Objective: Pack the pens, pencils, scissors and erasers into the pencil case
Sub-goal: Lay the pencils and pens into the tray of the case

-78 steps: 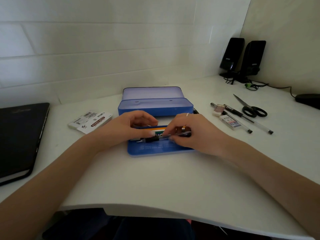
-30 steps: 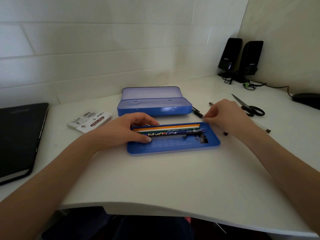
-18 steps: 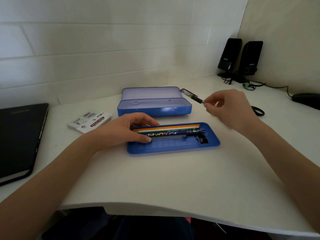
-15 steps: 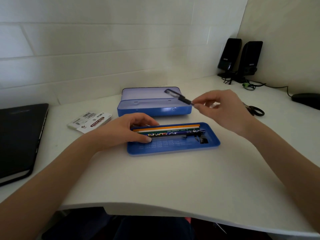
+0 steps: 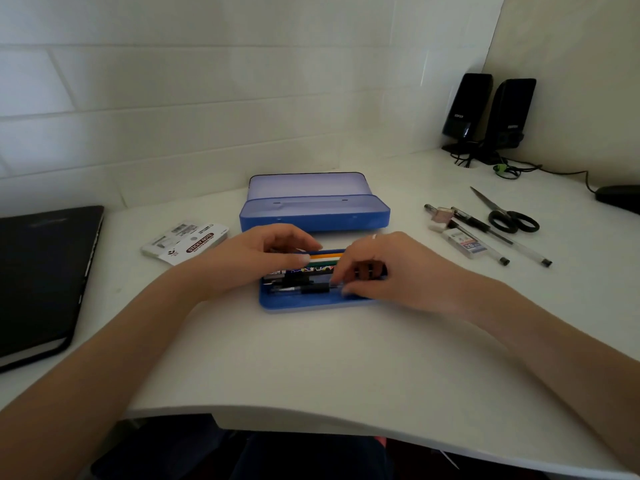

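A shallow blue tray (image 5: 304,303) lies on the white desk in front of the open blue pencil case (image 5: 315,213). In the tray are orange and green pencils (image 5: 327,258), a patterned pen, and a black pen (image 5: 304,289) nearest me. My left hand (image 5: 256,258) holds the tray's left end, fingers over the far rim. My right hand (image 5: 394,271) covers the right end, fingertips pinched on the black pen. Black scissors (image 5: 512,221), two pens (image 5: 485,230), a boxed eraser (image 5: 467,244) and a small eraser (image 5: 445,214) lie at the right.
A sticky-note pack (image 5: 187,242) lies left of the case. A black laptop (image 5: 41,275) sits at the far left edge. Two black speakers (image 5: 491,112) with cables stand in the back right corner, near a dark object (image 5: 620,197).
My right hand picked a black pen up from the group on the right, carried it left over the case and lowered it into the tray. My left hand stayed on the tray.
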